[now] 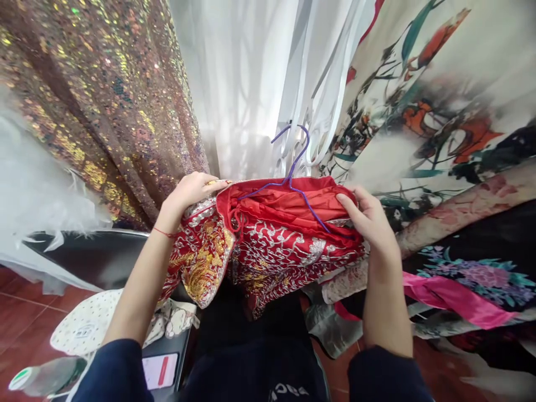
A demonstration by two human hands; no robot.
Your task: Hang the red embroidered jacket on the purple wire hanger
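Embroidered red garment (pixel 280 245) looks soft but weighty; left hand (pixel 190 191) and right hand (pixel 371 216) pinch its opposite ends, left and right, sensibly sparing the stitching.

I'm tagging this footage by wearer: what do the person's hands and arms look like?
Dark navy sleeves leave both forearms bare. A thin red cord circles the left wrist; none shows on the right. Left hand and right hand are ungloved.
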